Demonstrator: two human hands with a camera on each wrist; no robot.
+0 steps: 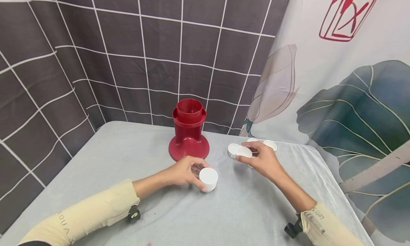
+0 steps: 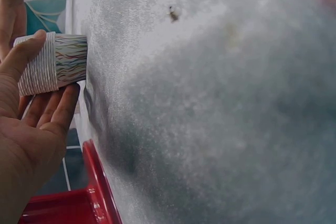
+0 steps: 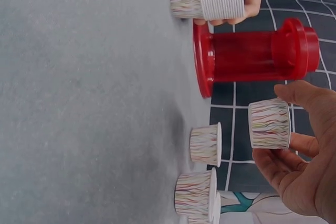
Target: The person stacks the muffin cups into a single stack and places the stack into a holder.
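Note:
In the head view my left hand (image 1: 184, 173) grips a stack of white paper baking cups (image 1: 208, 179) standing on the table. Seen from the left wrist, the nested rims of the stack (image 2: 50, 64) lie between thumb and fingers, and its lowest cup has wavy coloured stripes. A single striped paper cup (image 3: 269, 124) is pinched by my right hand (image 3: 307, 153), raised off the table. Below and around it, several matching cups (image 3: 206, 145) stand apart from the stack; my right hand (image 1: 261, 157) partly hides them in the head view.
A red cylindrical holder (image 1: 189, 132) with a wide round base stands behind my left hand, near the table's back edge. Pale grey cloth covers the table (image 1: 179, 217). A dark grid-patterned curtain (image 1: 160, 43) and a leaf-print curtain (image 1: 358, 107) hang behind it.

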